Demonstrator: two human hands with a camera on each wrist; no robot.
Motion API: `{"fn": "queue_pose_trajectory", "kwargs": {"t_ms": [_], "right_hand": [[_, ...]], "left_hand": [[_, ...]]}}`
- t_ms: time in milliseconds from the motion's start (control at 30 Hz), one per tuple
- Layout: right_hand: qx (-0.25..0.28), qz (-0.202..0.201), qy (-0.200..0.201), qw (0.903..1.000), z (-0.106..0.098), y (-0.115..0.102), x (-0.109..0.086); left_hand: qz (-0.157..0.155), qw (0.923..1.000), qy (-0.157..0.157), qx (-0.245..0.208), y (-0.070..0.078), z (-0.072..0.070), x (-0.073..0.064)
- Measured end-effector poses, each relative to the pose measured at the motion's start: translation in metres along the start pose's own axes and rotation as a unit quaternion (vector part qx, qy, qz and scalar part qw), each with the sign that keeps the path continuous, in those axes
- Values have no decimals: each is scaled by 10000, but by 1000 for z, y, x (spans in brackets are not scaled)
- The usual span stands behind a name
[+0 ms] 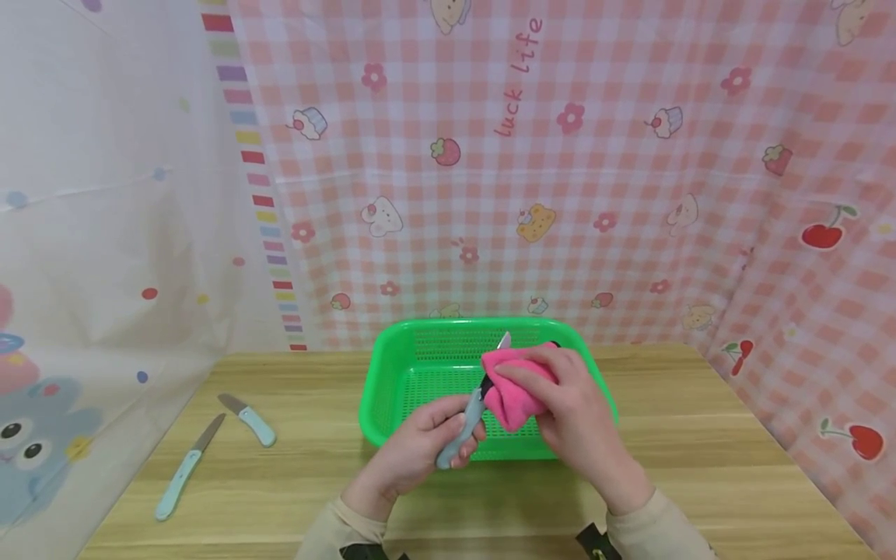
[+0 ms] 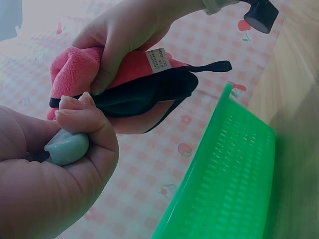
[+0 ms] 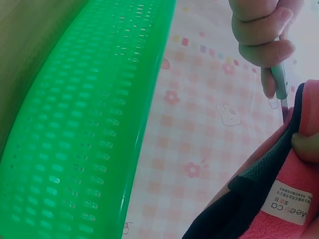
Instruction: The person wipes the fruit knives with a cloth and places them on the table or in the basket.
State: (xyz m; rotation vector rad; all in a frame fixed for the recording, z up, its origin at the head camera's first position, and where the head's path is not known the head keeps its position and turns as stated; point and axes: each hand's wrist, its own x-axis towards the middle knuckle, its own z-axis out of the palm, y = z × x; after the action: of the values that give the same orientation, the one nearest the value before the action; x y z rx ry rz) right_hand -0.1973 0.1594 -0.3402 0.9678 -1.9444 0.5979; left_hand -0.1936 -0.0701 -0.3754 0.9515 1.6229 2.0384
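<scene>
My left hand (image 1: 420,445) grips the pale blue-grey handle of a knife (image 1: 462,437), whose blade points up and away. In my right hand (image 1: 575,404) is a pink cloth (image 1: 514,400) with dark trim, folded about the blade. The cloth hides most of the blade; only its tip shows past the far side. From the left wrist, the butt of the knife handle (image 2: 69,147) pokes out of the curled fingers. A white label (image 3: 286,201) shows on the cloth in the right wrist view. Both hands are over the near part of a green basket (image 1: 383,362).
Two more knives with light blue handles lie on the wooden table (image 1: 672,467) at the left: a longer knife (image 1: 183,476) and a shorter knife (image 1: 256,425). A pink checked curtain (image 1: 420,187) hangs behind the table and along its right side.
</scene>
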Motion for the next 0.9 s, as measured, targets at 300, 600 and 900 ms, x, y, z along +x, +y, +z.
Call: {"fn": "queue_pose_trajectory", "kwargs": {"t_ms": [300, 600, 900], "right_hand": [[-41, 500, -211, 9985, -5, 3, -2], [-196, 632, -180, 9976, -7, 5, -3], [-285, 681, -43, 9973, -7, 9, -5]], "left_hand": [[-97, 10000, -1, 20, -1, 1, -2], [-198, 9997, -19, -120, -2, 2, -5], [-234, 9995, -70, -202, -4, 1, -5]]}}
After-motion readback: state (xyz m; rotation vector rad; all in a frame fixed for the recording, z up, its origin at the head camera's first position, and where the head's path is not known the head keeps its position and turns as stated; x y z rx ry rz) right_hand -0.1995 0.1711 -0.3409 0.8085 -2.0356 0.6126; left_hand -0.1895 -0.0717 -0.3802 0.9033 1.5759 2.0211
